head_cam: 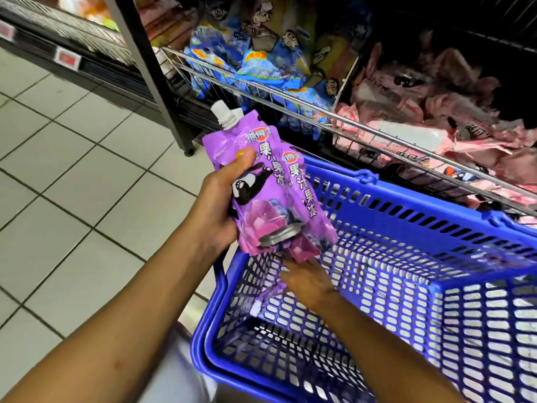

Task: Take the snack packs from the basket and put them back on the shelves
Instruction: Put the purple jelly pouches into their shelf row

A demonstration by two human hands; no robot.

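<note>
The wire shelf [319,112] ran across the top right, its rail slanting down toward the right edge. It was split into compartments by a wire divider: the left one held blue packs [261,68] piled loosely against the front rail, and the right one held pink packs [421,117] heaped in a jumble up to the rail.

Below the shelf, the blue basket [421,228] stood on the tiled floor [72,170], its far rim just beside the shelf's front rail. Inside it, near its left wall, one blurred purple pouch in the basket [270,295] lay on the mesh bottom; most of the mesh bottom showed bare.

The left hand [220,199] held a bunch of purple pouches [261,193] above the basket's left rim, thumb pressed over the front of the top one and fingers wrapped behind. The white spout of the top pouch pointed up toward the shelf post. At least two pouches overlapped in that grip; the exact count could not be told.

The right hand [305,277] reached down inside the basket at its left wall, fingers stretched toward the lower ends of the held pouches. It was blurred, and whether it gripped anything could not be told.
</note>
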